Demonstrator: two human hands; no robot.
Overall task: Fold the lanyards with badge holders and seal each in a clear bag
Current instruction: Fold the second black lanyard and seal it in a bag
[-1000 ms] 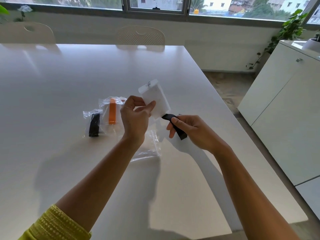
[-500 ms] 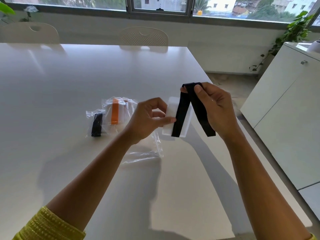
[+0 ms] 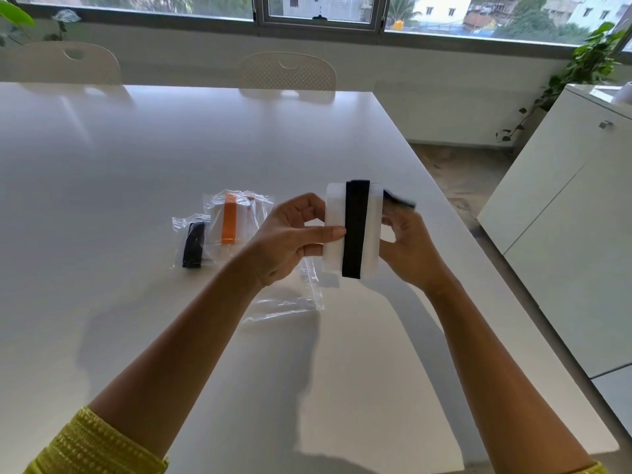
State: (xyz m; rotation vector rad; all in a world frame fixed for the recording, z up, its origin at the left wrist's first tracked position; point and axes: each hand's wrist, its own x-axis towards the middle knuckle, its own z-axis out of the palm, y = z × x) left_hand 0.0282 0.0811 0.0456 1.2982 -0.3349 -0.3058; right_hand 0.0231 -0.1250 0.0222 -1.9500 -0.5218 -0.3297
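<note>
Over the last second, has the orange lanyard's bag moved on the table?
No. The bagged orange lanyard lies in the same spot beside the bagged black lanyard, left of the left hand; only the camera shifted.

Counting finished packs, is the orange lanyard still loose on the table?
No, the orange lanyard lies inside a clear bag on the table.

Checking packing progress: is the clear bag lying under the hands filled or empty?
Empty. The clear bag lies flat on the table, with nothing coloured showing through it.
</note>
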